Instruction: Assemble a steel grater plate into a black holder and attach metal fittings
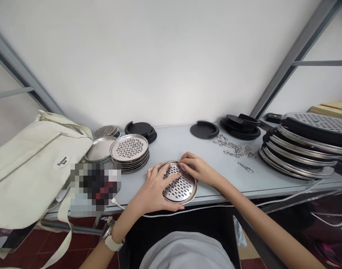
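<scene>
A round metal grater plate with raised holes lies at the table's front edge, set in a shiny round rim. My left hand spans its left side, fingers spread over the top and thumb along the near edge. At the plate's far edge, my right hand has its fingers bent together at the rim; whatever is between them is too small to tell. To the left stands a stack of similar grater plates, beside a stack of plain metal discs.
Black round holders sit behind the stacks, with more at the back right. Small metal clips lie scattered. Large round trays are piled right. A cream bag rests left; a white cable crosses the front edge.
</scene>
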`<state>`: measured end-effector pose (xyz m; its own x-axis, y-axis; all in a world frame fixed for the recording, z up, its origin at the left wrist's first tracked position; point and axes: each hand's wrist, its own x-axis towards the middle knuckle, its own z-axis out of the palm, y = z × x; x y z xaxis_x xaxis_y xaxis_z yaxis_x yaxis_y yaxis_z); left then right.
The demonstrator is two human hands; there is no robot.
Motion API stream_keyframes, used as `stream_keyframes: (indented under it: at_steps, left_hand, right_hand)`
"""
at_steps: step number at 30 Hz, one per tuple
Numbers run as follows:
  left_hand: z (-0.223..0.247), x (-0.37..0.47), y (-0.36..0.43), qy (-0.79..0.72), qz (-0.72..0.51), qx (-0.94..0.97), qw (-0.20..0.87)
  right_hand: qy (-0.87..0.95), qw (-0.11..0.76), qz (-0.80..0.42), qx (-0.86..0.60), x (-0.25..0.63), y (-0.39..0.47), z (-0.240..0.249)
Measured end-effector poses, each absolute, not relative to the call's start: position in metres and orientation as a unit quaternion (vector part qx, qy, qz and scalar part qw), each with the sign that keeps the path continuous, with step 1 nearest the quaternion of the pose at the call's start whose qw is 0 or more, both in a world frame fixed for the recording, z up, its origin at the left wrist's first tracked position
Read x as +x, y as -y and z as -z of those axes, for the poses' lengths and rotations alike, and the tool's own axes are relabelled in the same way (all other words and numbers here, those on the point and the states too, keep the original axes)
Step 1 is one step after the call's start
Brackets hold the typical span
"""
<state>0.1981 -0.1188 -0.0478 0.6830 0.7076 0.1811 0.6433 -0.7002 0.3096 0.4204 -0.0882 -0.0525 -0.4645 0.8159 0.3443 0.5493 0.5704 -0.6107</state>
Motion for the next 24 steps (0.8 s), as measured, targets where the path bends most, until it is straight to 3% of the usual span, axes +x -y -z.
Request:
stream_keyframes:
  at_steps: [24]
  left_hand:
    - [0.0496, 0.1998, 0.1180, -0.368, -0.150, 0.914, 0.085]
  right_hand:
    - [0.855, 0.300, -0.178, -0.384, 0.4194, 0.0875, 0.0510]
